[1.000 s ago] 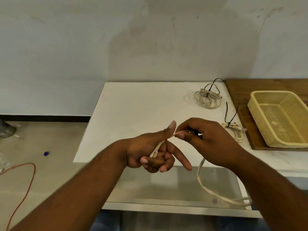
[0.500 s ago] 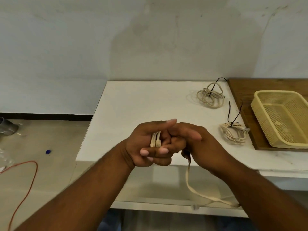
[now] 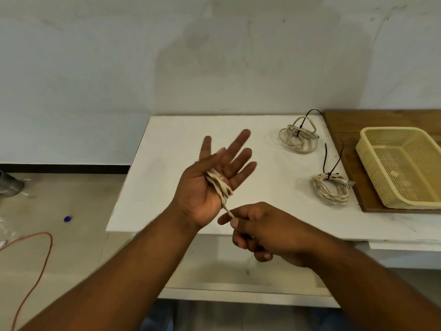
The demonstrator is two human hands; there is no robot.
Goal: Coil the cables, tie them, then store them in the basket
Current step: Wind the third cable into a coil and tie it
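A cream cable (image 3: 220, 185) lies in loops across the palm of my left hand (image 3: 202, 194), which is raised palm-up over the white table (image 3: 167, 144). Its fingers are spread straight and its thumb pins the loops against the palm. From there the cable runs down tight to my right hand (image 3: 267, 230), which pinches it between thumb and forefinger just below the left palm. Two coiled cream cables with black ties lie on the table: one at the back (image 3: 299, 137), one nearer (image 3: 330, 189). The yellow basket (image 3: 367, 151) stands at the right and looks empty.
The basket rests on a wooden board (image 3: 343, 120) at the table's right end. A plain wall stands behind. On the floor to the left lie an orange cord (image 3: 43, 259) and a small blue cap (image 3: 67, 219).
My left hand has opened from a curled grip and turned palm-up, with more loops of cable across it. My right hand has dropped below it, pulling the cable tight.
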